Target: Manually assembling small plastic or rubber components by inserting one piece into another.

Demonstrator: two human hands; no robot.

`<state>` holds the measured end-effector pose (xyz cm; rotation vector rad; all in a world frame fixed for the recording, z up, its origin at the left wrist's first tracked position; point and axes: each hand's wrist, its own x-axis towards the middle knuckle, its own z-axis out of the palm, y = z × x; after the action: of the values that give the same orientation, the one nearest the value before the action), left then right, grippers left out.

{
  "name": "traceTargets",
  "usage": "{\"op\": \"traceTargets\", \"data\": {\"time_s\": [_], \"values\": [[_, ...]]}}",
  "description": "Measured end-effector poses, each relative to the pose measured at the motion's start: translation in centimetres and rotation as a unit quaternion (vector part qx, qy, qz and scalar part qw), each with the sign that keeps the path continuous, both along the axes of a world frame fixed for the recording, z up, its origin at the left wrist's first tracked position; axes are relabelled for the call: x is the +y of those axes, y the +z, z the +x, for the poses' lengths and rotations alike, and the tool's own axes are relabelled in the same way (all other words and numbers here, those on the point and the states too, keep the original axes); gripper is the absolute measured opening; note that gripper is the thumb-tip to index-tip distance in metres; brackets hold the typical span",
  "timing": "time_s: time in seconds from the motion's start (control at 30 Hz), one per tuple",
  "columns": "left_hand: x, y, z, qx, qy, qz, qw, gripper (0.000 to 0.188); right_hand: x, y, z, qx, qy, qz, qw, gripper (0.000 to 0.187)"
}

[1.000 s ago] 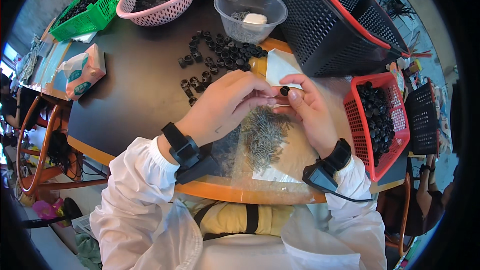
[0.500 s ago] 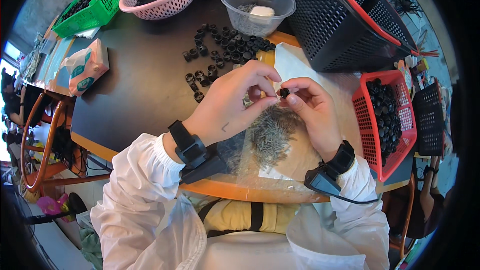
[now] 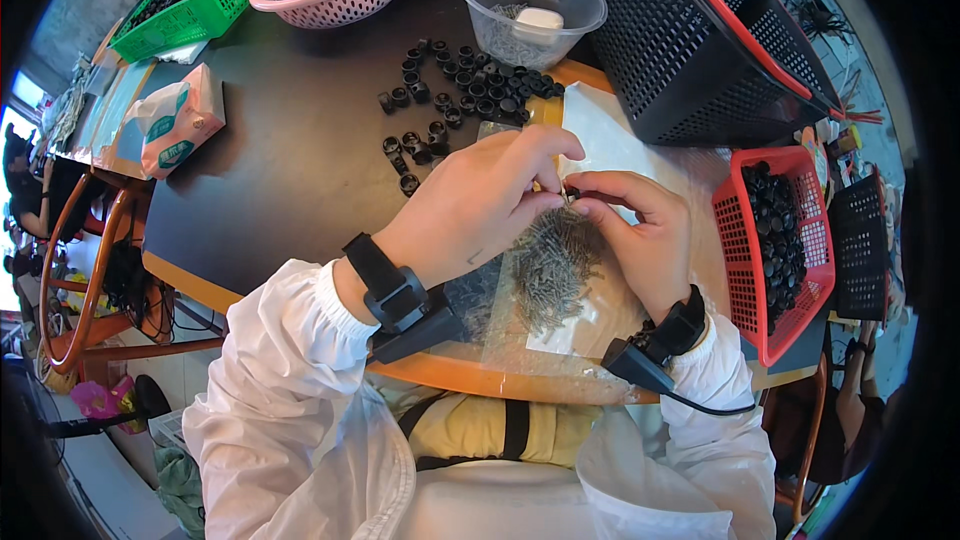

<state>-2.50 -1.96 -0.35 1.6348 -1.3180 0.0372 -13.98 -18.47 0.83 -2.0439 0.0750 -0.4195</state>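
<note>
Above a heap of thin grey metal pins [image 3: 555,270], both hands meet at their fingertips. Thumb and fingers of my right hand [image 3: 648,235] pinch a small black plastic part [image 3: 572,194], mostly covered by the fingertips. From the left, my left hand [image 3: 465,200] comes up against that part with thumb and forefinger closed. Whatever it pinches is too small to make out. The pins lie on a clear plastic sheet over a pale sheet [image 3: 605,135]. Beyond my left hand, several black ring-shaped parts [image 3: 485,85] are scattered on the dark table.
A red basket [image 3: 745,270] of black parts stands at right, beside a big black basket [image 3: 690,70]. A clear bowl [image 3: 475,0] with pins and a white block, a pink basket [image 3: 330,10] and a green basket [image 3: 190,20] line the far side. A tissue pack [image 3: 180,120] lies left.
The hands have come closer together, and the right fingers now cover more of the black part. The whole view has shifted slightly.
</note>
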Motion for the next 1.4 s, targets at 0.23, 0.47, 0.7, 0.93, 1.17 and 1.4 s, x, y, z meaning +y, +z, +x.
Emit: {"op": "traceTargets", "data": {"time_s": [0.23,0.47,0.7,0.93,1.17,1.4], "values": [[0.2,0.1,0.6,-0.096,0.036,-0.009,0.995,0.046,-0.4,-1.2,0.2,0.049,0.027,0.181,0.982,0.023],[3.9,2.2,5.0,-0.274,0.154,0.135,0.940,0.036,-1.7,-1.7,0.5,0.046,0.054,0.397,0.915,0.023],[3.2,0.8,5.2,-0.238,0.105,0.157,0.953,0.024,-1.5,-1.6,0.5,0.047,0.050,0.376,0.924,0.022],[1.2,1.0,2.1,-0.075,0.028,0.076,0.994,0.026,-0.5,-1.4,0.5,0.023,0.057,0.305,0.950,0.023],[0.2,0.8,0.6,0.014,-0.001,0.034,0.999,0.028,-0.5,-1.5,0.4,0.019,0.080,0.290,0.954,0.020],[0.5,0.5,1.0,-0.053,0.041,0.040,0.997,0.031,-0.5,-1.6,0.4,0.017,0.070,0.281,0.957,0.020]]}}
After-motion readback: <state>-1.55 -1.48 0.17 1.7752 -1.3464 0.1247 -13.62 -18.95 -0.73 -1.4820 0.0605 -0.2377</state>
